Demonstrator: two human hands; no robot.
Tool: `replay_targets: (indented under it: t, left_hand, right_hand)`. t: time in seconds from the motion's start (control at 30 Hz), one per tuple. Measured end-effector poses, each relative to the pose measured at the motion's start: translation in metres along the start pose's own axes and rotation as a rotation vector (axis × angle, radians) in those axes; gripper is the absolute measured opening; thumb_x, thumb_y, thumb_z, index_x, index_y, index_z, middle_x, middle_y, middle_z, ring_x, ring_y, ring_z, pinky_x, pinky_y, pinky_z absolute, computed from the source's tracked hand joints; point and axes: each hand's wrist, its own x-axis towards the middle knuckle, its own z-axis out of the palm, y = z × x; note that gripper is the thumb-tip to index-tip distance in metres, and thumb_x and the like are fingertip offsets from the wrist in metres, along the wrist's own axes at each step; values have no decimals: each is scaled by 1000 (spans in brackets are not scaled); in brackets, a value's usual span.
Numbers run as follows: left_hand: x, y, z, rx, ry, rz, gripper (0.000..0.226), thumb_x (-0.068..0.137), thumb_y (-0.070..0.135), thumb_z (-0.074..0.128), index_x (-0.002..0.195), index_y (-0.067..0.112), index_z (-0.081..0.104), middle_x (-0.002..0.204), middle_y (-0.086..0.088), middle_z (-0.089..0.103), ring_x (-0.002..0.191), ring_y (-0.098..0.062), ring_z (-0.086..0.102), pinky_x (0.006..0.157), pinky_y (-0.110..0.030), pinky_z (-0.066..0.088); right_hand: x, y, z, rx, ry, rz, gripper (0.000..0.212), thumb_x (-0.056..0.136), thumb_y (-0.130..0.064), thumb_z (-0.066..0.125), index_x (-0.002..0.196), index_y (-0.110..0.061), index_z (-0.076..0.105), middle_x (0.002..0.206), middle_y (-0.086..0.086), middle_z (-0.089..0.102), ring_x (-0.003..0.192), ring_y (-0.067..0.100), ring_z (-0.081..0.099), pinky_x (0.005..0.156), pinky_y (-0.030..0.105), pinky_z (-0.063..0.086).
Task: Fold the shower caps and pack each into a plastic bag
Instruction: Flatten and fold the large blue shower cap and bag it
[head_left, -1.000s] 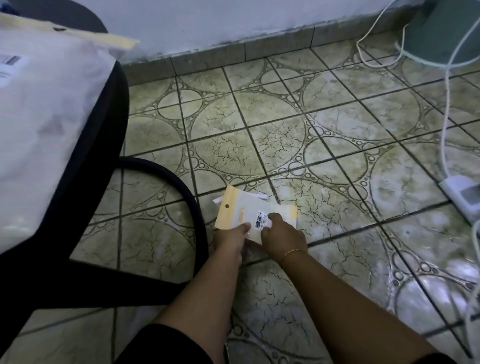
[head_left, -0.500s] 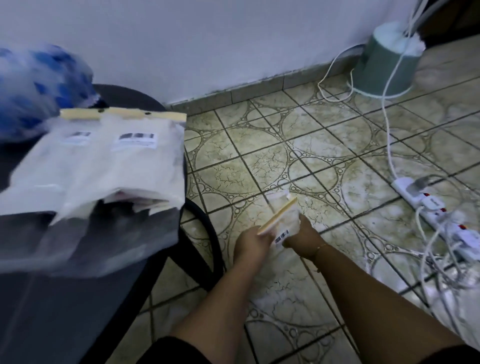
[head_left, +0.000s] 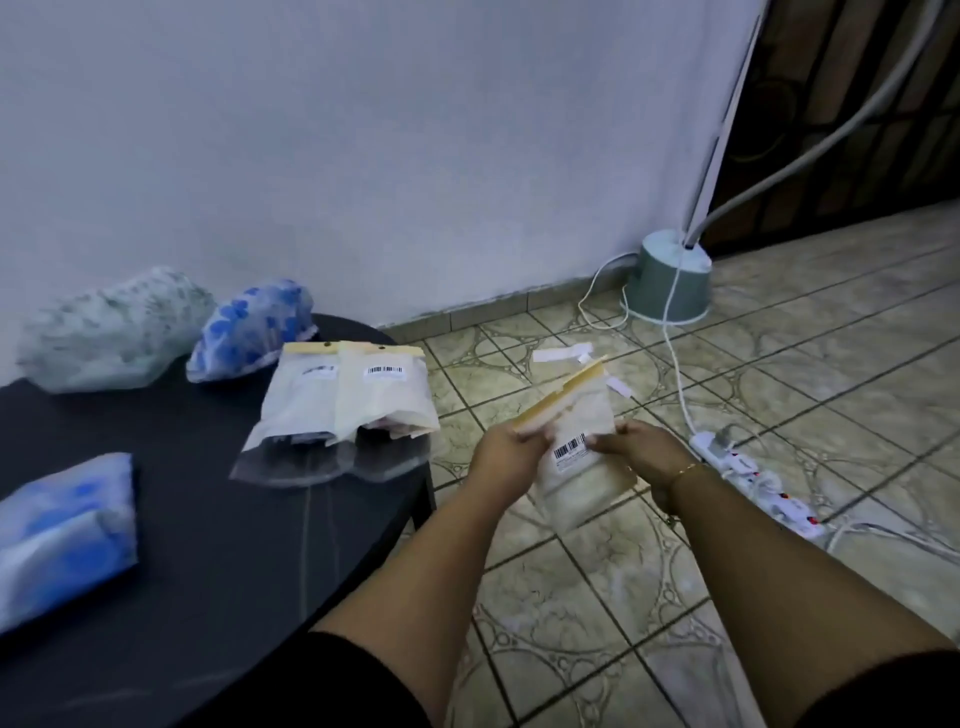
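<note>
Up off the floor comes the plastic bag (head_left: 576, 457), both hands gripping it, left hand (head_left: 511, 452) at its header, right hand (head_left: 641, 454) on its edge, just beside the black table (head_left: 208, 519).

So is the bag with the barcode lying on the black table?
No, both the left hand and the right hand hold the plastic bag up over the tiled floor, beside the table.
</note>
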Motion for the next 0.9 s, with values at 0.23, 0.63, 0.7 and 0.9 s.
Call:
replay_targets:
  t: [0.23, 0.63, 0.7, 0.9]
  left_hand:
    - [-53, 86, -40, -82, 50, 152, 14, 90, 20, 64, 101, 13, 68, 101, -8, 70, 81, -17, 63, 75, -33, 52]
    - [-173, 123, -245, -205, 345, 147, 21, 86, 16, 68, 104, 7, 62, 83, -5, 66, 46, -7, 58, 45, -22, 45]
    - [-180, 120, -267, -234, 360, 109, 19, 88, 11, 64, 107, 9, 60, 87, -8, 66, 47, -10, 59, 40, -21, 45]
    - [-213, 91, -364, -270, 588, 15, 10, 88, 9, 55, 89, 9, 65, 59, -12, 57, 37, -17, 48, 43, -21, 43]
  right_hand:
    - [-69, -82, 0, 19, -5, -175, 8, 79, -9, 71, 85, -9, 66, 87, 12, 69, 69, 21, 62, 56, 24, 48]
    - [-153, -174, 178, -23, -213, -368, 25, 69, -29, 78, 75, -7, 67, 92, 19, 71, 77, 28, 65, 83, 52, 53]
    - [-156, -178, 197, -7, -210, -384, 25, 68, -30, 76, 70, -8, 65, 88, 17, 71, 78, 31, 66, 83, 51, 54]
    - [-184, -192, 298, -171, -275, -331, 25, 86, -15, 57, 63, -21, 48, 94, 9, 56, 87, 18, 52, 94, 39, 50]
